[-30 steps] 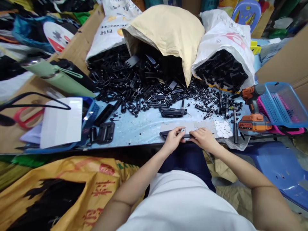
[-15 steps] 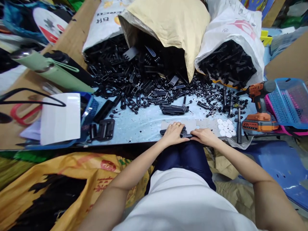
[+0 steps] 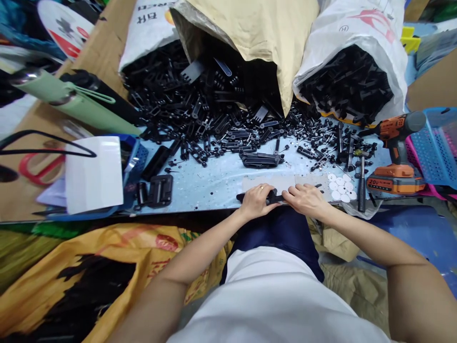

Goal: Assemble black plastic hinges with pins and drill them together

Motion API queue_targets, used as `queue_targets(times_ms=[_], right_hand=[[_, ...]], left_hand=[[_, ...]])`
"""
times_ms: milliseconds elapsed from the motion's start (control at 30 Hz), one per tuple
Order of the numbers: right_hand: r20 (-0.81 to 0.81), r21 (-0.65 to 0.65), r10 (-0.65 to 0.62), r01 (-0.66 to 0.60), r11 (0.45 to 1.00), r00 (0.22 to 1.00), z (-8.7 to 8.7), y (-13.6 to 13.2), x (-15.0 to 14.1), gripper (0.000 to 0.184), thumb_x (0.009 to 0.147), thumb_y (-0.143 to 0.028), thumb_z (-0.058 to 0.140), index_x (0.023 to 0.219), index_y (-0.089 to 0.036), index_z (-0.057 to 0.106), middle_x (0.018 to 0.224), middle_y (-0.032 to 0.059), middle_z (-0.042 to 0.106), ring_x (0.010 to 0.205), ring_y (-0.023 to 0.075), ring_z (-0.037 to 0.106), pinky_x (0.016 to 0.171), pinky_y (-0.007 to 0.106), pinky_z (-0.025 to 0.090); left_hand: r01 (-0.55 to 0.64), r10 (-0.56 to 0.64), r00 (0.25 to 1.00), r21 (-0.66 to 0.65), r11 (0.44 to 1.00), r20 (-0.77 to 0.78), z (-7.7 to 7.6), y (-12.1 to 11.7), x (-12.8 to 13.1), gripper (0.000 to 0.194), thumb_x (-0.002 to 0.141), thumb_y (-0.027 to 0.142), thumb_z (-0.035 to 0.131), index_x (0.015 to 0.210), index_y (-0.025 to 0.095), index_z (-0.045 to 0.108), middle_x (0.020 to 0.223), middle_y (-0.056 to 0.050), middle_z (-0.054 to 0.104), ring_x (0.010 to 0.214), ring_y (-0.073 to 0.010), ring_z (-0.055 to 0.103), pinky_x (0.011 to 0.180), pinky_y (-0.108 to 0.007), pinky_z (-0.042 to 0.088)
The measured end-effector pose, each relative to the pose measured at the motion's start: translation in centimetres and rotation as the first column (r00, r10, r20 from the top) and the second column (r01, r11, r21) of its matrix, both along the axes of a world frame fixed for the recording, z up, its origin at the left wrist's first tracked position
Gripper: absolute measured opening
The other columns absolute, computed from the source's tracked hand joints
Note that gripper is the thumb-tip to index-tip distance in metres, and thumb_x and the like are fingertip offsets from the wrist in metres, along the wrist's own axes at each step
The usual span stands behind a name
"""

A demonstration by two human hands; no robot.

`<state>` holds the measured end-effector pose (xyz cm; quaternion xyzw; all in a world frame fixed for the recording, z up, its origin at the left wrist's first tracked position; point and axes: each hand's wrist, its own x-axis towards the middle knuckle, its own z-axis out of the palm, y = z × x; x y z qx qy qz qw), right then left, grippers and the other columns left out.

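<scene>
At the table's front edge, my left hand [image 3: 257, 200] is closed around a long black hinged plastic part [image 3: 274, 197], whose end sticks out to the left of the fingers. My right hand [image 3: 303, 199] grips the same part's right side, fingers wrapped over it; a dark tip shows beyond the knuckles. Both hands rest over a grey-white plate [image 3: 285, 182] on the blue table. Just behind them lies a folded black assembly [image 3: 261, 160]. Several white round discs [image 3: 342, 187] lie to the right of my right hand.
Black parts and pins [image 3: 228, 128] pile up before several open sacks [image 3: 246, 28]. On the right are a hammer [image 3: 362, 186], an orange cordless drill [image 3: 396, 157] and a blue basket [image 3: 433, 147]. At left are a black clamp-like piece [image 3: 160, 190], a green bottle [image 3: 85, 112] and red scissors [image 3: 26, 171].
My right hand has turned and its fingers have curled further over the black part. The part now lies straighter between my hands. The whole view has shifted slightly.
</scene>
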<state>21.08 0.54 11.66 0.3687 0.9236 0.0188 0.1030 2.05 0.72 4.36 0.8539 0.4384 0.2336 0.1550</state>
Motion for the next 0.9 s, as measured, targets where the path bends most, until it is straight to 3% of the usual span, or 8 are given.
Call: queue_targets(times_ms=[167,367,433,500,567,633,767,900], right_hand=[[-0.02,-0.016,0.067,-0.067,0.998,0.998,0.0,0.4,0.5,0.023,0.094,-0.029,0.038,0.093,-0.017,0.058,0.077,0.0062,0.061,0.069,0.0149,0.052,0.057,0.027,0.023],[-0.227,-0.005,0.041,-0.044,0.999,0.973,-4.1,0.6,3.1,0.036,0.093,-0.041,0.034,0.093,-0.016,0.06,0.08,0.0063,0.062,0.071,0.0147,0.053,0.058,0.026,0.031],[-0.308,0.0,0.017,-0.018,1.0,0.951,-5.4,0.7,4.0,0.038,0.093,-0.043,0.033,0.094,-0.017,0.06,0.086,0.0077,0.062,0.076,0.0156,0.054,0.062,0.026,0.035],[-0.351,-0.004,-0.013,0.012,1.0,0.936,-6.1,0.7,4.6,0.038,0.093,-0.043,0.033,0.095,-0.017,0.061,0.088,0.0087,0.062,0.079,0.0169,0.054,0.066,0.028,0.037],[-0.369,-0.031,-0.043,0.033,0.999,0.928,-6.4,0.5,4.8,0.038,0.092,-0.045,0.035,0.093,-0.017,0.061,0.085,0.0084,0.063,0.08,0.0178,0.054,0.068,0.029,0.039],[-0.385,-0.066,-0.069,0.048,0.997,0.92,-6.2,0.6,4.8,0.038,0.091,-0.046,0.036,0.092,-0.018,0.062,0.084,0.0078,0.063,0.081,0.0182,0.055,0.07,0.03,0.041],[-0.433,-0.036,-0.126,0.122,0.992,0.893,-5.6,3.3,4.3,0.034,0.093,-0.038,0.034,0.099,-0.019,0.061,0.094,0.0092,0.063,0.088,0.0192,0.054,0.077,0.032,0.043],[-0.405,0.032,-0.241,0.277,0.96,0.882,-4.9,9.4,3.2,0.028,0.09,-0.022,0.038,0.109,-0.017,0.058,0.105,0.011,0.061,0.094,0.0215,0.052,0.081,0.035,0.042]], left_hand=[[0.011,-0.011,0.999,-0.005,1.0,-0.03,-0.2,0.1,-0.1,0.046,0.076,0.062,0.049,0.091,0.018,0.054,0.082,-0.006,0.063,0.078,-0.0199,0.062,0.066,-0.029,0.048],[0.107,-0.126,0.981,-0.128,0.986,-0.148,0.9,1.0,1.4,0.05,0.074,0.06,0.054,0.103,0.019,0.055,0.099,-0.009,0.062,0.096,-0.0232,0.058,0.077,-0.033,0.048],[0.042,-0.058,0.987,-0.111,0.993,-0.149,1.8,3.2,1.8,0.047,0.08,0.053,0.05,0.113,0.019,0.052,0.112,-0.01,0.059,0.105,-0.024,0.053,0.085,-0.035,0.045],[-0.141,0.123,0.979,-0.105,0.984,-0.163,2.8,6.6,1.8,0.035,0.088,0.035,0.04,0.117,0.018,0.051,0.114,-0.01,0.057,0.104,-0.0229,0.052,0.087,-0.036,0.043],[-0.359,0.329,0.919,-0.113,0.927,-0.217,3.4,10.6,1.4,0.035,0.087,0.017,0.031,0.115,0.017,0.054,0.11,-0.012,0.058,0.103,-0.0229,0.052,0.086,-0.035,0.043],[-0.476,0.416,0.854,-0.145,0.867,-0.313,3.7,14.3,0.8,0.039,0.083,0.01,0.034,0.115,0.017,0.055,0.115,-0.014,0.055,0.107,-0.0246,0.049,0.085,-0.035,0.042],[-0.457,0.358,0.826,-0.144,0.878,-0.435,3.5,18.3,0.3,0.036,0.079,0.009,0.04,0.108,0.016,0.06,0.123,-0.015,0.05,0.116,-0.0279,0.042,0.089,-0.039,0.039],[-0.411,0.34,0.84,-0.088,0.907,-0.423,3.3,19.0,1.2,0.036,0.078,0.007,0.041,0.11,0.01,0.057,0.118,-0.018,0.053,0.114,-0.0275,0.044,0.091,-0.04,0.037]])
